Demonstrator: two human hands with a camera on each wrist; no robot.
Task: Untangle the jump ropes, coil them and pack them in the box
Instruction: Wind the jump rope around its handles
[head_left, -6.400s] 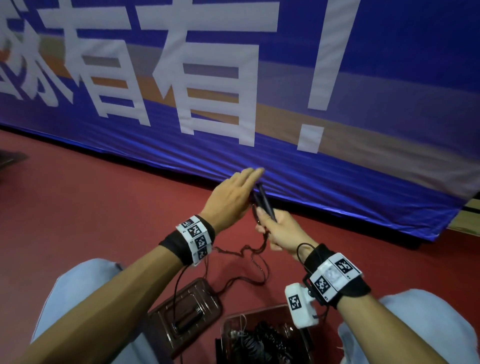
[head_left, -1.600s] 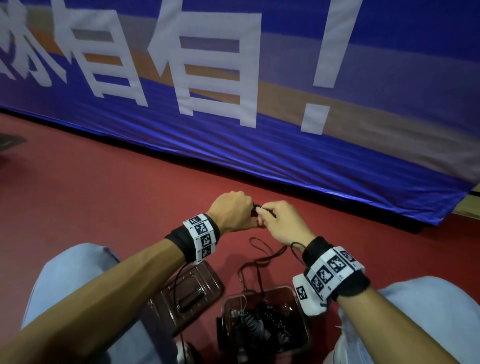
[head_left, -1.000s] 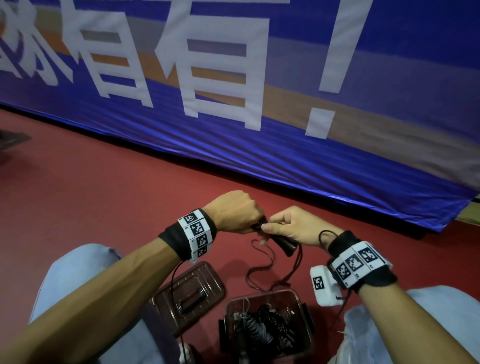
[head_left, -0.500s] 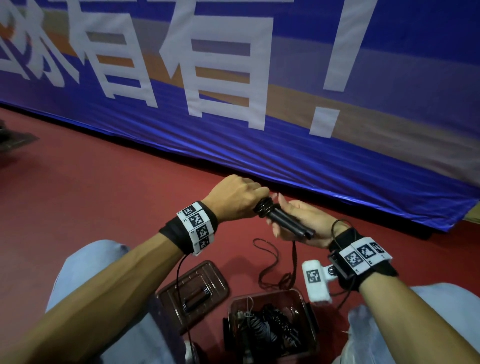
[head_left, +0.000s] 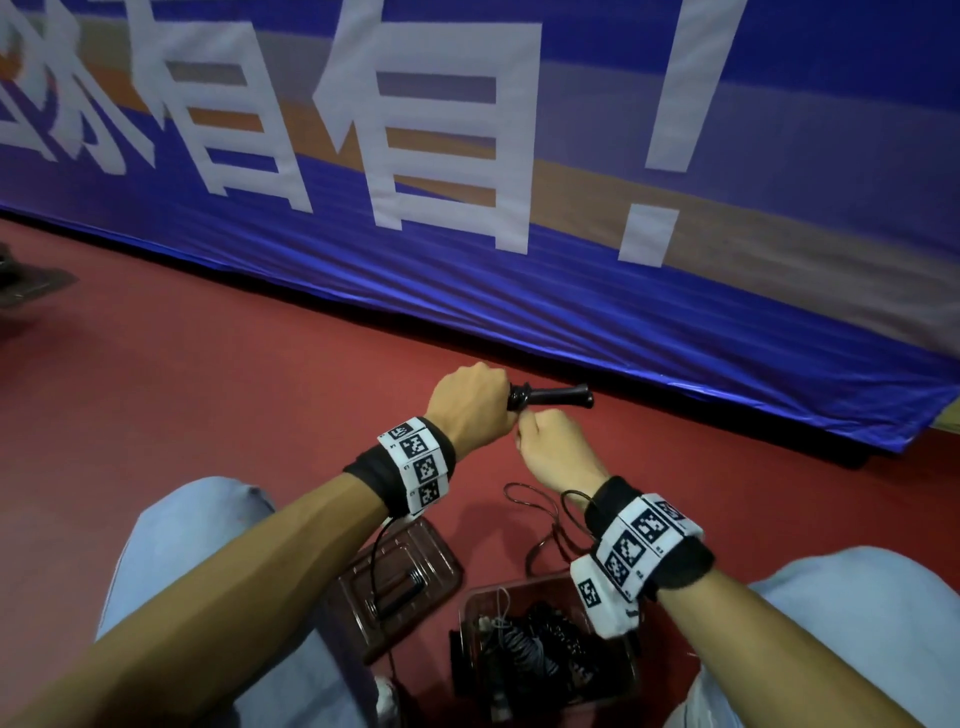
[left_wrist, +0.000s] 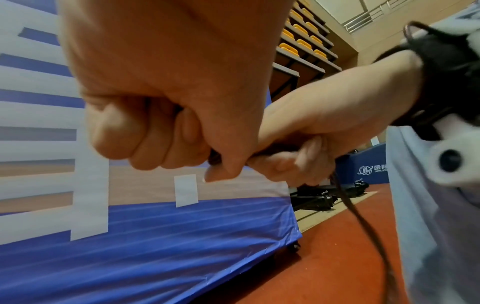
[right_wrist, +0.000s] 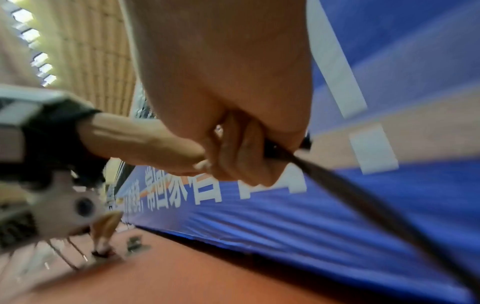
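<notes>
My left hand grips the near end of two black jump rope handles, which lie side by side and point right, level above the red floor. Just under them my right hand is curled into a fist and pinches the thin dark cord. The cord loops down from the fist toward the box. In the right wrist view my fingers are wrapped round the cord. In the left wrist view my left hand is a tight fist, with the cord trailing down.
A clear brown box with several coiled ropes inside sits on the floor between my knees. Its lid lies to its left. A blue banner stands close ahead along the red floor.
The handles have swung from slanting across my open right palm to level, pointing right. My right hand has turned over and closed on the cord below them.
</notes>
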